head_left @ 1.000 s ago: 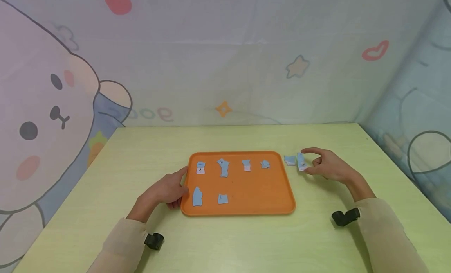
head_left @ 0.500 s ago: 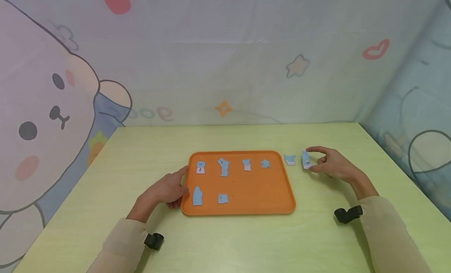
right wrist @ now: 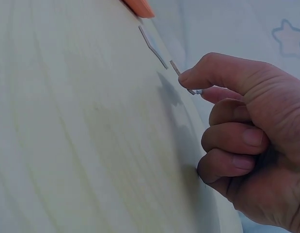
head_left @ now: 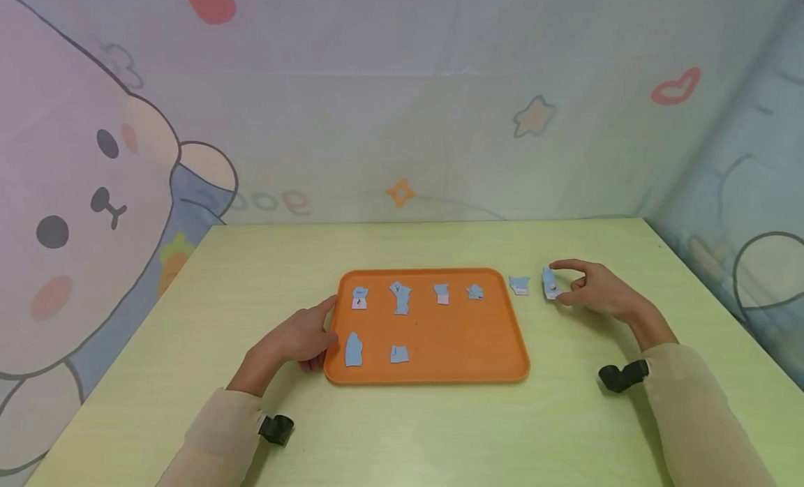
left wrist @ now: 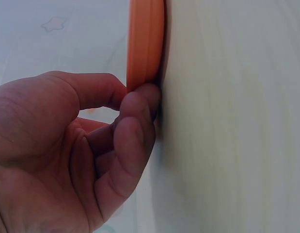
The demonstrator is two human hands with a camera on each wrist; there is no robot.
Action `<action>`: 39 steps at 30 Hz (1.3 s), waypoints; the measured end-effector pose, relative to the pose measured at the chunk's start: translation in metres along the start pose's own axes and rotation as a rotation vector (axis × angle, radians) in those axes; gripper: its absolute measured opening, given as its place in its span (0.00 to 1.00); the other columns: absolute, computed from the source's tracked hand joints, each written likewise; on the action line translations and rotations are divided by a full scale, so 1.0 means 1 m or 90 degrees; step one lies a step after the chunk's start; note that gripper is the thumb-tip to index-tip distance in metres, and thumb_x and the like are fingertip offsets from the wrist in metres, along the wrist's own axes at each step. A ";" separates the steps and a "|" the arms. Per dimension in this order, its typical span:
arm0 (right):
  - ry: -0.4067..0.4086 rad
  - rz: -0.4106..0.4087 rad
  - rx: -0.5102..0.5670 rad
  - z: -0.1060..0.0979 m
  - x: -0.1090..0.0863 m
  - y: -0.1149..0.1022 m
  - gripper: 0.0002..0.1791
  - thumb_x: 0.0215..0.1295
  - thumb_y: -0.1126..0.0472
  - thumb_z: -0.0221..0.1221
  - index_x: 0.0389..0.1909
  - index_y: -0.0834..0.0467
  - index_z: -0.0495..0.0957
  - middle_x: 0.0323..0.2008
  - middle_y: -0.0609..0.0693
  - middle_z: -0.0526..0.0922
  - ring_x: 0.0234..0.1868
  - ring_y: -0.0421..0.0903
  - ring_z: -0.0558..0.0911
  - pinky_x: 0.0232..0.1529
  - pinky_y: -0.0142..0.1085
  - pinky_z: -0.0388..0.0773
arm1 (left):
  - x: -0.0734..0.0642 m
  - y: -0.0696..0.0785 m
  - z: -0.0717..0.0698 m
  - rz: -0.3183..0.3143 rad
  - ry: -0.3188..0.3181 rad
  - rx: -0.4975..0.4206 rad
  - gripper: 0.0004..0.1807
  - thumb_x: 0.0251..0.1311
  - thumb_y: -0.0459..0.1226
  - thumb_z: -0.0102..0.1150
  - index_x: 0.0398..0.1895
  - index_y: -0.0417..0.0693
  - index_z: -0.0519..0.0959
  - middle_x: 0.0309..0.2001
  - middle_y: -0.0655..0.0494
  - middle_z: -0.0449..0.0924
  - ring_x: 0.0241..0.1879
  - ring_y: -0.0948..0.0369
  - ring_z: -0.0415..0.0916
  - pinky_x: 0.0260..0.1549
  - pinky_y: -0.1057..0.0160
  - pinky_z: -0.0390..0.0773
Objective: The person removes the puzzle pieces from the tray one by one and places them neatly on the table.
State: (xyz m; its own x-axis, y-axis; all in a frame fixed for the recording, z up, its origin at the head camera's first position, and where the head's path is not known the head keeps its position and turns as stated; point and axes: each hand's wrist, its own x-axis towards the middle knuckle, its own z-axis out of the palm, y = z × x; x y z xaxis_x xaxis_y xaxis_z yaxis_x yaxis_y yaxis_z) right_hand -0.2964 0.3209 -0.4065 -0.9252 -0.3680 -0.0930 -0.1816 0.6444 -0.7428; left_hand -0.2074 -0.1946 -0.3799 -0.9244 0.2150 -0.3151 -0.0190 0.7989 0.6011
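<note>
My left hand [head_left: 304, 337] is at the left end of the orange tray [head_left: 440, 340]. In the left wrist view its thumb and fingers grip the tray's rim [left wrist: 146, 43]. To the right of the tray, my right hand [head_left: 599, 289] pinches a light blue and white puzzle piece [head_left: 549, 283] between thumb and index finger. The right wrist view has this piece [right wrist: 174, 66] nearly edge-on, partly hidden by the thumb, with the other fingers curled in. A second blue and white puzzle piece [head_left: 519, 285] lies on the table between the held piece and the tray.
Several irregular blue pieces lie spaced out in the tray: a back row with a tall forked piece [head_left: 400, 298], and a front row with a long piece [head_left: 354, 349] and a squarish piece [head_left: 398, 354]. The pale green table [head_left: 427, 438] ends at a printed cloth backdrop [head_left: 440, 124].
My right hand has moved slightly to the right with the pinched puzzle piece, widening the gap to the piece on the table. The left hand stays at the tray's rim.
</note>
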 end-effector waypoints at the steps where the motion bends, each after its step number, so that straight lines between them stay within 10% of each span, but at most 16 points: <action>1: -0.002 0.006 0.000 -0.001 0.001 0.000 0.32 0.59 0.55 0.63 0.65 0.50 0.65 0.15 0.42 0.55 0.15 0.38 0.55 0.18 0.33 0.58 | 0.000 0.000 0.000 -0.002 0.001 0.000 0.42 0.55 0.32 0.47 0.76 0.50 0.47 0.15 0.51 0.75 0.12 0.58 0.69 0.16 0.61 0.73; 17: -0.033 0.046 -0.046 -0.011 0.006 0.000 0.38 0.56 0.53 0.65 0.67 0.52 0.63 0.25 0.48 0.68 0.21 0.42 0.65 0.25 0.34 0.66 | 0.000 0.001 0.001 0.005 0.000 -0.007 0.41 0.56 0.32 0.47 0.76 0.50 0.48 0.15 0.51 0.75 0.13 0.58 0.69 0.16 0.61 0.74; 25: -0.035 0.036 -0.049 -0.014 0.007 0.003 0.38 0.56 0.54 0.66 0.68 0.53 0.64 0.50 0.59 0.74 0.34 0.47 0.72 0.29 0.35 0.70 | -0.001 0.002 0.000 0.011 0.000 -0.008 0.41 0.57 0.31 0.47 0.76 0.50 0.47 0.15 0.51 0.75 0.12 0.59 0.69 0.16 0.61 0.74; 39: -0.058 0.052 -0.071 -0.012 0.012 -0.003 0.36 0.57 0.56 0.64 0.67 0.55 0.64 0.24 0.46 0.67 0.21 0.41 0.65 0.25 0.33 0.66 | -0.004 0.004 0.000 0.008 0.005 -0.003 0.41 0.56 0.31 0.46 0.75 0.50 0.48 0.15 0.50 0.75 0.13 0.57 0.70 0.16 0.60 0.75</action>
State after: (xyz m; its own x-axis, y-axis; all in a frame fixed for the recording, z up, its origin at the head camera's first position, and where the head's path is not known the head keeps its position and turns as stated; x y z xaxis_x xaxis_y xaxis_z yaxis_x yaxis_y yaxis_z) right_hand -0.3107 0.3228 -0.3976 -0.9050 -0.3679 -0.2138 -0.1480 0.7432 -0.6525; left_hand -0.2041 -0.1925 -0.3766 -0.9278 0.2205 -0.3009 -0.0089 0.7933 0.6088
